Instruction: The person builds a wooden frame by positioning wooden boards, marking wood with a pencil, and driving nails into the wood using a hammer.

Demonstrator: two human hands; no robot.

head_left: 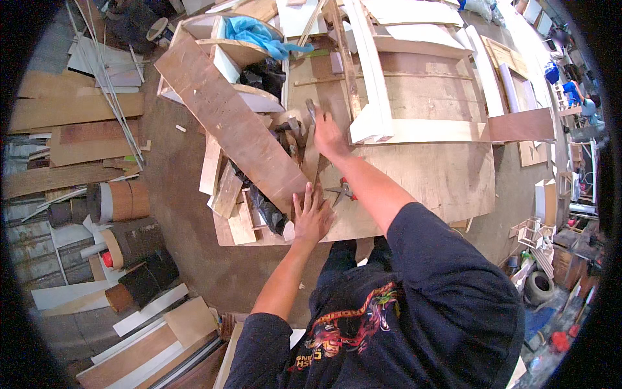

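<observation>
My left hand (312, 215) lies with fingers spread on the near end of a long brown plywood board (236, 123) and the table beside it. The board slants from there toward the far left, over a pile of offcuts. Farther off, my right hand (331, 137) is closed around a narrow grey bar-like tool (311, 109), whose end sticks out past the fingers; its exact kind I cannot make out. Below that hand, a strip of wood (311, 154) stands beside the board. Red-handled pliers or snips (343, 190) lie near my right forearm.
A white-edged wooden frame (427, 129) rests on the plywood table (427, 178). Curved shelf pieces (227, 65) with blue plastic (253, 34) stand at far left. Black plastic (269, 214) and offcuts (227, 188) crowd the near left. Boards (84, 110) and rolls (120, 201) lie on the left floor.
</observation>
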